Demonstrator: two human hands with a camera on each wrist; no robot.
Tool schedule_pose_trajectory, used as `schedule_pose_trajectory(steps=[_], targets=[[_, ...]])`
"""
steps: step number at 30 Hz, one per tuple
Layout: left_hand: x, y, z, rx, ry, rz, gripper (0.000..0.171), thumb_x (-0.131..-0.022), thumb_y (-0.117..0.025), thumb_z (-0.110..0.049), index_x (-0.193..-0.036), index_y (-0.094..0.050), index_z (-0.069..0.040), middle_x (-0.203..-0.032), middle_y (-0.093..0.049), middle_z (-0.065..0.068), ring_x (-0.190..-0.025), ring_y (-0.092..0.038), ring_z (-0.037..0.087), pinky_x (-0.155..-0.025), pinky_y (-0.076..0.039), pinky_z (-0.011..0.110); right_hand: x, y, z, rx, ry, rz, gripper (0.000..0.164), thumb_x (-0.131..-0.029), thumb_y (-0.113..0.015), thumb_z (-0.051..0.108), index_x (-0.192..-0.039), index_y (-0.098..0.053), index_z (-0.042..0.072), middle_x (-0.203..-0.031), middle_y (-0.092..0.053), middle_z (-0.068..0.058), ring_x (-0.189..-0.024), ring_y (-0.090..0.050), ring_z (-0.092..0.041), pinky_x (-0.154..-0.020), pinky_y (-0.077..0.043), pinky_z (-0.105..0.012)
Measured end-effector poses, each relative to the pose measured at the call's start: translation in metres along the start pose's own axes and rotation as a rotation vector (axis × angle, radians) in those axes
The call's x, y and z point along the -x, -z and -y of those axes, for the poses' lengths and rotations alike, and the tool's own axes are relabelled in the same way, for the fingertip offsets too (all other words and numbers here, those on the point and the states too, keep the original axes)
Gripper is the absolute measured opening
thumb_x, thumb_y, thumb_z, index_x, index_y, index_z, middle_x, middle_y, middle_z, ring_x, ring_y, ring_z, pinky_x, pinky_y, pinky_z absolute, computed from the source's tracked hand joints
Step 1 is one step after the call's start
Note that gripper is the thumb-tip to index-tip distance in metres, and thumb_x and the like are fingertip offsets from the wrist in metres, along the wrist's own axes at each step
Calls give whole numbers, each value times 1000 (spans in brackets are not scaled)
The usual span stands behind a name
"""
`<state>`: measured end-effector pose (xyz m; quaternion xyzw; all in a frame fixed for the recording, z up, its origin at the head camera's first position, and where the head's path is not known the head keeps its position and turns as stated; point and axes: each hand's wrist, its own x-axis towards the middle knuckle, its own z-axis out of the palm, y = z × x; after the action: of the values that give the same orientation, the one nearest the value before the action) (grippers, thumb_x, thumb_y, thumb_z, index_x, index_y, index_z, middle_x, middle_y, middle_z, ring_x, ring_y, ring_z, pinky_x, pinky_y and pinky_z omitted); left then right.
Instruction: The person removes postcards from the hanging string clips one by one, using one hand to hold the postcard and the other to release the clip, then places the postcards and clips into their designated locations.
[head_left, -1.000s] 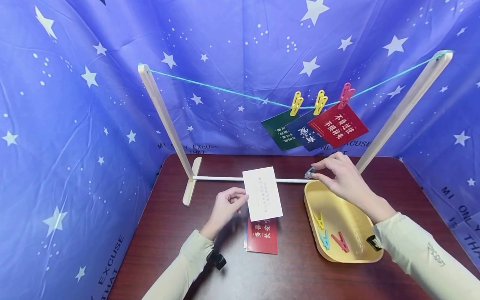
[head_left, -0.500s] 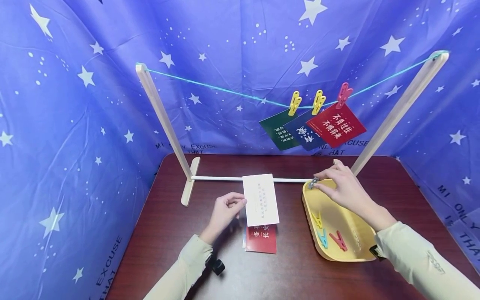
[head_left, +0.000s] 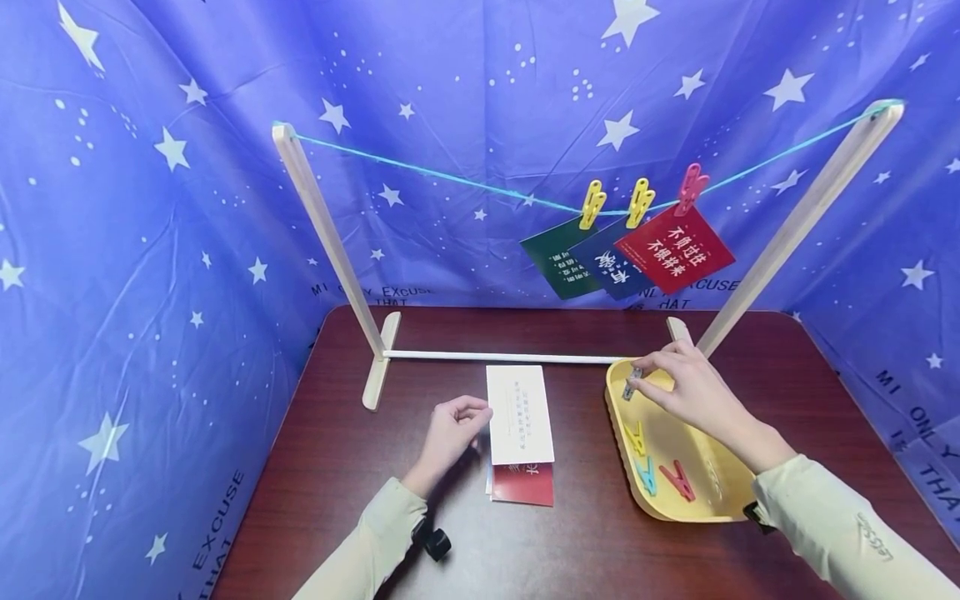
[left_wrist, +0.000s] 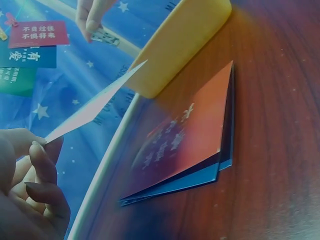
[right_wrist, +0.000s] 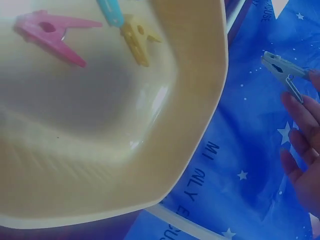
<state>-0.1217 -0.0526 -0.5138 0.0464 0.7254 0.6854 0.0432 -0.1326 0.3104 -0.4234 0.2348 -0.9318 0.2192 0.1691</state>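
My left hand (head_left: 453,433) pinches a white card (head_left: 519,414) by its left edge, with small vertical lettering on its face. In the left wrist view the card (left_wrist: 97,102) tilts above a small stack of cards whose top one is a red card (left_wrist: 187,130). My right hand (head_left: 693,387) pinches a grey clothespin (head_left: 632,384) between thumb and fingers, over the far left corner of the yellow basin (head_left: 617,433). In the right wrist view the grey clothespin (right_wrist: 285,69) points away from the fingertips, its handles between finger and thumb.
A yellow clothespin (head_left: 637,439), a blue clothespin (head_left: 646,476) and a red clothespin (head_left: 678,481) lie in the basin. Behind, a teal string (head_left: 450,177) spans two wooden posts; clothespins hold a green card (head_left: 558,258), a blue card (head_left: 611,271) and a red card (head_left: 675,250).
My left hand has lowered the white card toward me, covering more of the stack. My right hand has shifted slightly nearer with the grey clothespin, whose tip has turned downward.
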Motion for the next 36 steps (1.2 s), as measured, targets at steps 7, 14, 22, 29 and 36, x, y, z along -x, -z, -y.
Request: schedule_pose_trajectory(steps=[7, 14, 22, 29, 36], targets=[[3, -1, 6, 2, 22, 37, 18, -92, -72, 0, -103, -71, 14, -82, -74, 22, -46, -53, 12, -48, -48, 22, 6, -7, -5, 35, 0, 27, 24, -81, -88, 15, -102, -79, 6, -88, -75, 1, -90, -58, -22, -77, -48, -46], [5, 1, 18, -38, 29, 77, 20, -93, -71, -2, -103, -70, 15, -82, -71, 31, -47, -51, 8, -48, -43, 17, 13, -13, -10, 60, 6, 43, 23, -82, -87, 17, -101, -78, 6, -86, -75, 3, -93, -58, -24, -80, -47, -48], [4, -1, 28, -66, 52, 103, 19, -93, -71, -3, -102, -71, 14, -75, -68, 30, -48, -50, 8, -47, -40, 15, 18, -13, -16, 104, -14, 77, 21, -83, -86, 19, -98, -78, 6, -86, -75, 1, -94, -61, -29, -85, -47, -55], [5, -4, 31, -94, 70, 123, 17, -93, -71, -4, -99, -71, 12, -67, -66, 22, -47, -48, 5, -47, -40, 15, 19, -15, -23, 116, -47, 111, 21, -83, -85, 21, -97, -77, 7, -85, -74, 2, -96, -62, -32, -86, -46, -58], [5, -6, 36, -109, 68, 138, 17, -92, -71, -5, -99, -71, 11, -61, -61, 4, -48, -47, 5, -48, -38, 16, 25, -19, -29, 114, -78, 134, 18, -84, -85, 22, -95, -77, 9, -84, -73, 3, -94, -62, -29, -86, -46, -56]])
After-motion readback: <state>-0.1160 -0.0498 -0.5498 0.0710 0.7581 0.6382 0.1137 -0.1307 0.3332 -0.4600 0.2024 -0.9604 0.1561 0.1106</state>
